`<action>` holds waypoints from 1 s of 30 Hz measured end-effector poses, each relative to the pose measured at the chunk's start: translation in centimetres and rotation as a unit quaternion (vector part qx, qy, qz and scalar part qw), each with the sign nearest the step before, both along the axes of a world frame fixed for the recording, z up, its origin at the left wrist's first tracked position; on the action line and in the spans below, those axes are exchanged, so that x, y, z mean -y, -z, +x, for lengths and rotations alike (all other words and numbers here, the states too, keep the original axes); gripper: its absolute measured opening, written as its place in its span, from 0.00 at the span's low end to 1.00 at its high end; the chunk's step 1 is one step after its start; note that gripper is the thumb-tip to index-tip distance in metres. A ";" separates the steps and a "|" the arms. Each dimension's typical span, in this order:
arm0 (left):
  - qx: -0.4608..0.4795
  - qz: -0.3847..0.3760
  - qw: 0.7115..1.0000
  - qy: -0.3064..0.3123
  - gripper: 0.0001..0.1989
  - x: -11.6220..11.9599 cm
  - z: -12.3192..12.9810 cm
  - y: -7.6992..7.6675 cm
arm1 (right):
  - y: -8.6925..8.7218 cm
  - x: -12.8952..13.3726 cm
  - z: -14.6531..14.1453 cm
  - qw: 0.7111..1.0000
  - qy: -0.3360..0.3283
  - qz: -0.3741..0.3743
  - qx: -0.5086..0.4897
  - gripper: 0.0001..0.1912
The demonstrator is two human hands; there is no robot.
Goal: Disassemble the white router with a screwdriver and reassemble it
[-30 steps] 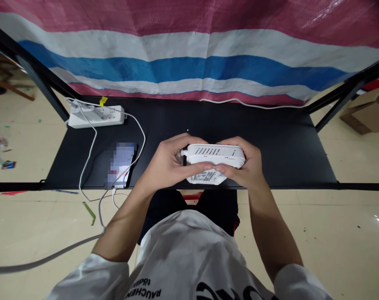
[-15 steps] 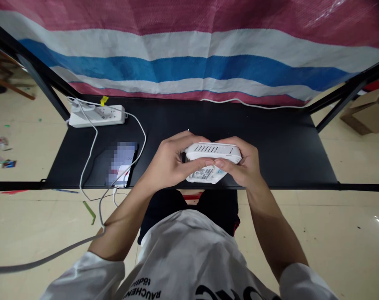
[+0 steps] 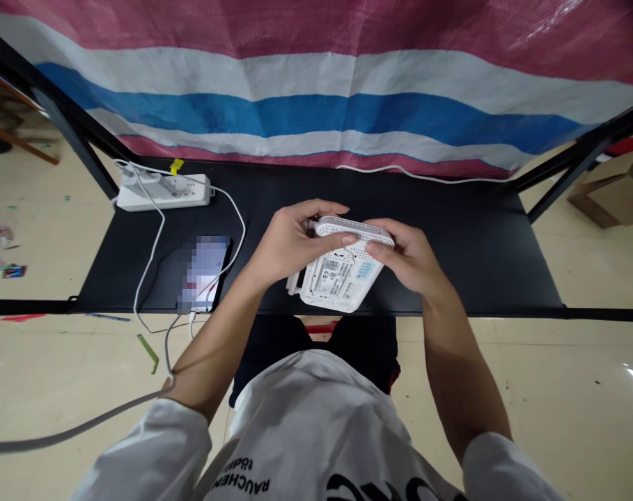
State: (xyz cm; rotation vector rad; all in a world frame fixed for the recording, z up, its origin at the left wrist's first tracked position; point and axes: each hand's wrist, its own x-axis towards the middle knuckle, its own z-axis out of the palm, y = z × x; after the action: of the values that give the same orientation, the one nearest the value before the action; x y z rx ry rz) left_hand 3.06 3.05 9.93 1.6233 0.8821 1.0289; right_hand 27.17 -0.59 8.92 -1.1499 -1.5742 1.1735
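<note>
A white router (image 3: 342,268) is held tilted above the black tabletop, its labelled, perforated underside facing me. My left hand (image 3: 300,240) grips its left upper corner, thumb laid across the underside and fingers behind the far edge. On the right upper corner, my right hand (image 3: 404,254) is closed around the casing, with its thumb on the underside too. White antennas (image 3: 294,282) fold along the router's left side. Most of my fingers behind the router are hidden.
A phone (image 3: 206,271) with a charging cable lies left on the black table (image 3: 478,243). Behind it sits a white power strip (image 3: 164,193) with plugs. A thick grey cable (image 3: 76,435) passes by my left forearm. A striped plastic sheet (image 3: 316,111) hangs at the back.
The router has been tipped so that its underside with the label shows more fully. Both hands turned with it, keeping their grip; the left fingers have lifted slightly.
</note>
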 end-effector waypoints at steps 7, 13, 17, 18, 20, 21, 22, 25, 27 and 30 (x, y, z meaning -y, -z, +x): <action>-0.109 0.155 0.971 -0.147 0.18 -0.3 -0.9 1.3 | 3.2 -0.8 0.0 0.966 0.178 -0.131 -0.133 0.21; -0.111 0.186 0.948 -0.234 0.21 4.9 -3.0 3.8 | 4.8 -1.0 0.3 0.905 0.216 -0.239 -0.278 0.18; -0.188 0.328 0.917 -0.128 0.40 6.8 -3.7 5.6 | 5.2 -1.0 -0.1 0.884 0.227 -0.281 -0.295 0.14; -0.210 0.358 0.902 -0.115 0.45 6.8 -3.7 5.8 | 5.2 -1.0 -0.3 0.883 0.230 -0.286 -0.293 0.14; -0.240 0.386 0.884 -0.109 0.45 6.4 -3.8 6.0 | 5.4 -0.9 -0.6 0.882 0.235 -0.292 -0.286 0.13; -0.244 0.390 0.880 -0.112 0.41 6.1 -3.8 6.0 | 5.5 -0.8 -0.8 0.882 0.238 -0.295 -0.281 0.12; -0.244 0.394 0.879 -0.114 0.36 5.8 -3.7 5.9 | 5.6 -0.7 -0.9 0.882 0.240 -0.300 -0.273 0.12; -0.221 0.401 0.884 -0.090 0.24 5.2 -3.7 5.2 | 6.1 -0.6 -1.1 0.885 0.229 -0.319 -0.250 0.14; -0.203 0.386 0.899 -0.052 0.21 5.1 -3.6 4.9 | 6.5 -0.6 -1.0 0.887 0.219 -0.329 -0.239 0.16; -0.181 0.339 0.923 -0.020 0.16 5.1 -3.5 4.4 | 6.9 -0.6 -0.9 0.892 0.225 -0.323 -0.224 0.16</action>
State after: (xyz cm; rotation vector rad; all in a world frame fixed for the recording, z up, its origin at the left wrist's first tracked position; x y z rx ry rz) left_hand -0.45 -2.08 5.54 2.4481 0.8416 1.1568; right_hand 26.30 -0.02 1.97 -1.4227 -0.5175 1.5385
